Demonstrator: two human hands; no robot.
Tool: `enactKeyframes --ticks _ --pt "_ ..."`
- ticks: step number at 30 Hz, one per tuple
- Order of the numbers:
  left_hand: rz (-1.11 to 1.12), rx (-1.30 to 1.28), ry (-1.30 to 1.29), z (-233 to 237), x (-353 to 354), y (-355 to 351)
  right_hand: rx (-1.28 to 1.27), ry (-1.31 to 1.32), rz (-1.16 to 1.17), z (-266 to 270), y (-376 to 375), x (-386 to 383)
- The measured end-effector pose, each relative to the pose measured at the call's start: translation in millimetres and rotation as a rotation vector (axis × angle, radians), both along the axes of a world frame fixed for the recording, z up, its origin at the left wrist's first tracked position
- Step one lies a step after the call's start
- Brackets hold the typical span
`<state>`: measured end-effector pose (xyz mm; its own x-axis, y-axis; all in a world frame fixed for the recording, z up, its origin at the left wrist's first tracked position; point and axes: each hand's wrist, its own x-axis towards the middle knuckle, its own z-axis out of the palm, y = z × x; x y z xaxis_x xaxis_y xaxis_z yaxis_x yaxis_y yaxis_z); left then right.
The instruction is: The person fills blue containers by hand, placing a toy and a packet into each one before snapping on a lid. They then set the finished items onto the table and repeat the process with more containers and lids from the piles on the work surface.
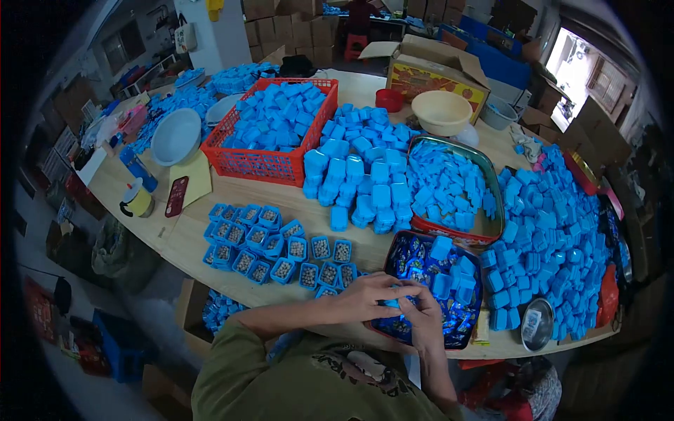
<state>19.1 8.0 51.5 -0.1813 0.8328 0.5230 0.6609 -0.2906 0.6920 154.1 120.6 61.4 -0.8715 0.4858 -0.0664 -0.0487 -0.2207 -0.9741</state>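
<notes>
Two-handed pinch on blue box (400, 303), near centre, above near edge of tray (479, 270); fingers of left hand (368, 295) and right hand (425, 324) closed around it. Filled boxes (281, 249) just left.

1. A red basket (267, 165) held closed blue boxes (281, 116).
2. A white bowl (175, 137) stood just left of the basket.
3. A beige bowl (442, 112) sat beside a cardboard carton (435, 70).
4. Open pellet-filled boxes (274, 245) lay in rows at the near left.
</notes>
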Motion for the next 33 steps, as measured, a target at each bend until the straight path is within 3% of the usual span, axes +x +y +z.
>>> enactKeyframes --ticks 3,7,10,13,15,24,31,33 --pt "-0.006 -0.005 0.038 6.6 1.6 -1.0 0.161 0.085 -0.068 -6.0 0.6 3.8" --pt "-0.029 0.047 0.131 0.1 1.0 -2.0 0.172 0.072 -0.094 -15.2 3.6 8.8" --pt "-0.031 0.106 0.159 -2.0 2.1 -2.2 0.097 0.117 0.024 -24.4 9.6 10.5" --pt "-0.072 0.134 0.185 3.2 1.6 -0.8 -0.092 0.105 0.058 -29.9 11.1 9.0" --pt "-0.092 0.146 0.18 6.3 2.4 -1.3 -0.561 -0.024 0.193 -15.9 8.0 11.7" --pt "-0.195 0.089 0.138 10.9 1.0 -4.0 -0.534 0.021 0.059 -24.9 -6.4 16.6" --pt "-0.122 0.038 0.067 -21.5 -4.2 -0.9 -0.545 0.069 0.08 -48.9 -2.9 10.5" --pt "-0.054 -0.024 -0.086 -17.0 -5.8 3.3 -0.413 -0.107 0.023 -35.7 2.5 1.5"
